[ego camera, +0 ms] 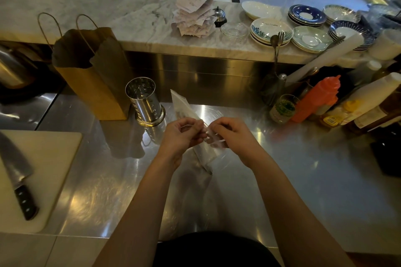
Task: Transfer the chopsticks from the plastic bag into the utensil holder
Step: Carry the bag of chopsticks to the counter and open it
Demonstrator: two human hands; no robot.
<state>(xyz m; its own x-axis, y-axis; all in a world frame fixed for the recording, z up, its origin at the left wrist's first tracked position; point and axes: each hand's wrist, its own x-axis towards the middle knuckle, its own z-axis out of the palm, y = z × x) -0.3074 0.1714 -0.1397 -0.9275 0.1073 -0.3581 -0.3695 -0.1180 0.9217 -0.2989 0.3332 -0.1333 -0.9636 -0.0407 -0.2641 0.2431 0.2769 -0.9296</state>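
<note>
I have both hands pinched on the plastic bag (pixel 202 136) — my left hand (pixel 181 136) and my right hand (pixel 231 136) each grip its clear film near the middle, thumbs and fingertips closed on it, as if working it open. The bag is long and narrow, held above the steel counter (pixel 303 180), its long axis running from a near end below my hands up and away to the left. I take the chopsticks to be inside, though the film is too pale to show them. The far end points toward the perforated steel utensil holder (pixel 144 102), upright just beyond and left of my left hand — the nearer hand for the transfer. A brown paper bag (pixel 93 76) stands beside it; a knife (pixel 20 182) lies on a cutting board (pixel 50 158) at far left.
</note>
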